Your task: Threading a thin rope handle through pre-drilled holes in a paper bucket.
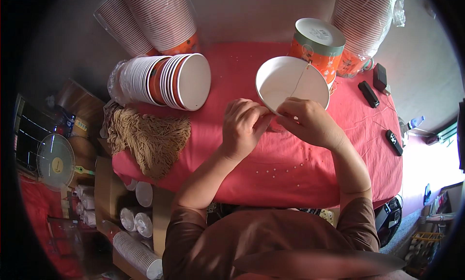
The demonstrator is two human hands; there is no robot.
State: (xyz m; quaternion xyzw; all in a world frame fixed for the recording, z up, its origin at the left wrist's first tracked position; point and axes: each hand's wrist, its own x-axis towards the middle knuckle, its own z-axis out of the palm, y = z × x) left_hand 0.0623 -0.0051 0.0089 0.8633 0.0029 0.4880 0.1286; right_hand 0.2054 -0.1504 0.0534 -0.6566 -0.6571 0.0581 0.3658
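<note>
A white-lined paper bucket (271, 81) stands open toward me, tilted, at the right middle of the table. From its far rim a thin cord (301, 79) hangs down inside, toward my right hand. My right hand (310, 121) is closed over the near rim, fingers on the inner side and thumb outside. Close beside it, my left hand (244, 126) is pinched shut at the same rim, its fingertips almost meeting those of the right. What the left fingertips pinch is hidden. Behind this bucket, an orange and green paper bucket (317, 45) stands upside down.
Left lie nested buckets (193, 81) and a heap of tan cords (150, 139). Tall bucket stacks (160, 18) rise behind. Small white beads (275, 170) dot the red cloth (232, 183) near me. Dark devices (369, 94) lie right. A carton (107, 183) stands lower left.
</note>
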